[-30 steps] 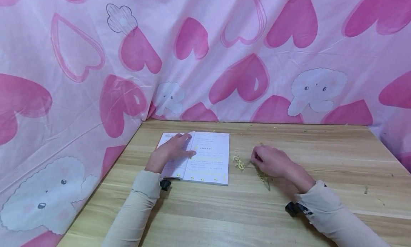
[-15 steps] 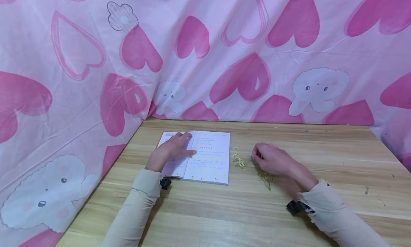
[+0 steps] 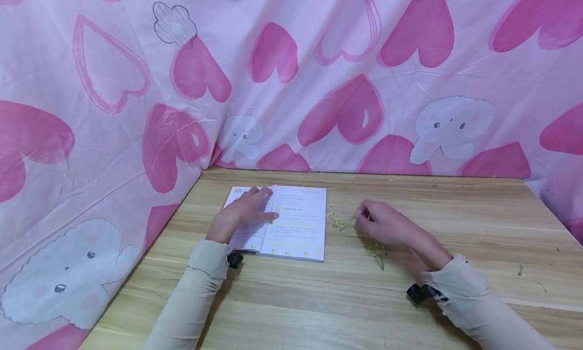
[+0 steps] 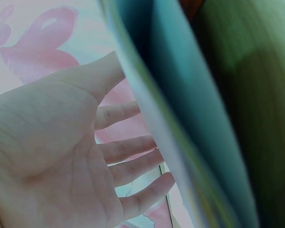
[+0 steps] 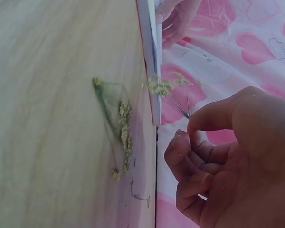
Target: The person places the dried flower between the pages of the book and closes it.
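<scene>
An open book (image 3: 298, 201) with printed white pages lies on the left part of the wooden table. My left hand (image 3: 239, 217) rests on its left page, fingers spread and nearly straight; in the left wrist view the fingertips meet the pages' edge (image 4: 156, 114). Just right of the book, my right hand (image 3: 387, 226) pinches a small sprig of dried yellowish flowers (image 5: 164, 86) by its thin stems, between thumb and fingertips. The flower head points toward the book. A second dried sprig (image 3: 376, 251) lies on the table below the right hand.
Tiny plant crumbs (image 3: 520, 269) are scattered on the wooden table (image 3: 319, 304). A pink cloth (image 3: 273, 112) with hearts and white puppies hangs along the table's back and left side.
My right hand has shifted slightly away from me, and the pinched sprig has moved up with it beside the book. The left hand stays on the page.
</scene>
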A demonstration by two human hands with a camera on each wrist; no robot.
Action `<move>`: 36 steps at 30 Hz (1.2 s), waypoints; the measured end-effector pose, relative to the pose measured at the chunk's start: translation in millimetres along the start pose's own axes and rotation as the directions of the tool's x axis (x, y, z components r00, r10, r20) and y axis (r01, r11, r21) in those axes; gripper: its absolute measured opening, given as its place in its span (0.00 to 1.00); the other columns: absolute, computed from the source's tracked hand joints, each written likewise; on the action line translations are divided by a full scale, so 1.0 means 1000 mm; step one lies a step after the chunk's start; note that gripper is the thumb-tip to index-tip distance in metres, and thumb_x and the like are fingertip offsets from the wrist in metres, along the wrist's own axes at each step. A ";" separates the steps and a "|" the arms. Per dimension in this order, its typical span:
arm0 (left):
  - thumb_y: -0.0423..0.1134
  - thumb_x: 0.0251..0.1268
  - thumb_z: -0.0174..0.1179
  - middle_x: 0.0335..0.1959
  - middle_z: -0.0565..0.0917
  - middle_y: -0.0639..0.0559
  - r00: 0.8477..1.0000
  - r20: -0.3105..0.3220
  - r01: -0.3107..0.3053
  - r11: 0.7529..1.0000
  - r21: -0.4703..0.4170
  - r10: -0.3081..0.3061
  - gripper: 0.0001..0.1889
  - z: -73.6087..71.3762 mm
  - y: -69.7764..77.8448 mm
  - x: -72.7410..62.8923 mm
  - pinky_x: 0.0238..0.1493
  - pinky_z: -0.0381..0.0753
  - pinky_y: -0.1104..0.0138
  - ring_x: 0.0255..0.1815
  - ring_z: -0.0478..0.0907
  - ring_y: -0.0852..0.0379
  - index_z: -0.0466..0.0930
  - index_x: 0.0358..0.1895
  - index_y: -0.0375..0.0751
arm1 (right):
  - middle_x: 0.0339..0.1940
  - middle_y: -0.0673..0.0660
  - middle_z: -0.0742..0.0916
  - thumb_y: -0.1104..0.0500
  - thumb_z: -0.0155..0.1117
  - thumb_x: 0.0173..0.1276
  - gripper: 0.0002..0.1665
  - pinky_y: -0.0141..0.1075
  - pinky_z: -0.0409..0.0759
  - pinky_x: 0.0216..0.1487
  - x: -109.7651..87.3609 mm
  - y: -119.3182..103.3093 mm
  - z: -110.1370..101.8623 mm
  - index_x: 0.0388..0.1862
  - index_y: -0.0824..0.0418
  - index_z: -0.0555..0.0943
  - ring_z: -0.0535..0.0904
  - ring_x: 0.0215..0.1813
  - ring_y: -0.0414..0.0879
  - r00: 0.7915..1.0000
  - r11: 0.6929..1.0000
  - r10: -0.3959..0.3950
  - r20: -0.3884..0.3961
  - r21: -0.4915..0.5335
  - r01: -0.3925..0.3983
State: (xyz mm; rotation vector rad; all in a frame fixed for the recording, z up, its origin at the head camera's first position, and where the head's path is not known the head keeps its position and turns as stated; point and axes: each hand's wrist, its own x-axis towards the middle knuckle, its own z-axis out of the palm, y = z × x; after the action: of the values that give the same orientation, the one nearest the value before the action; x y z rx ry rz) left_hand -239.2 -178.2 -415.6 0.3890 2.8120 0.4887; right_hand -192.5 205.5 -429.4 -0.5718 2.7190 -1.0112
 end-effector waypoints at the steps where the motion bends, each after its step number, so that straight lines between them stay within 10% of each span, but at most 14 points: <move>1: 0.59 0.75 0.67 0.81 0.67 0.34 1.000 0.000 0.002 1.000 -0.001 -0.002 0.41 0.000 0.000 0.000 0.78 0.71 0.39 0.80 0.69 0.35 0.64 0.84 0.49 | 0.37 0.55 0.85 0.61 0.58 0.82 0.07 0.37 0.82 0.40 0.000 -0.001 0.000 0.50 0.63 0.81 0.79 0.39 0.46 1.000 1.000 0.002 0.000 0.014 -0.002; 12: 0.60 0.75 0.67 0.81 0.67 0.34 1.000 -0.001 0.000 1.000 0.011 0.000 0.41 0.000 -0.002 0.000 0.77 0.71 0.38 0.80 0.69 0.34 0.64 0.83 0.49 | 0.36 0.59 0.83 0.60 0.55 0.85 0.10 0.36 0.81 0.34 0.000 -0.010 0.000 0.51 0.66 0.79 0.78 0.36 0.47 1.000 0.995 -0.011 -0.014 0.100 0.012; 22: 0.58 0.75 0.67 0.80 0.67 0.32 1.000 0.002 -0.009 1.000 0.008 0.009 0.41 0.001 -0.001 0.002 0.77 0.72 0.39 0.77 0.70 0.34 0.63 0.84 0.47 | 0.44 0.54 0.92 0.60 0.68 0.76 0.11 0.51 0.87 0.53 0.012 0.002 0.000 0.54 0.60 0.89 0.87 0.49 0.49 0.997 0.984 0.017 -0.074 -0.177 -0.030; 36: 0.59 0.75 0.67 0.80 0.67 0.33 1.000 -0.001 0.005 1.000 0.012 -0.005 0.41 0.002 -0.003 0.005 0.77 0.72 0.39 0.78 0.69 0.35 0.62 0.84 0.50 | 0.41 0.50 0.95 0.57 0.78 0.70 0.09 0.51 0.88 0.52 0.030 0.011 0.000 0.48 0.54 0.94 0.89 0.47 0.47 0.997 0.979 0.030 -0.077 -0.199 -0.044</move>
State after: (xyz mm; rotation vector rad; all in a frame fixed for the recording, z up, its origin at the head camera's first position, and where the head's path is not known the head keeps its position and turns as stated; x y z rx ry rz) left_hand -243.3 -178.8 -419.8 0.3839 2.8175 0.4709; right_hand -223.4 200.8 -437.5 -0.5227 2.9072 -0.7681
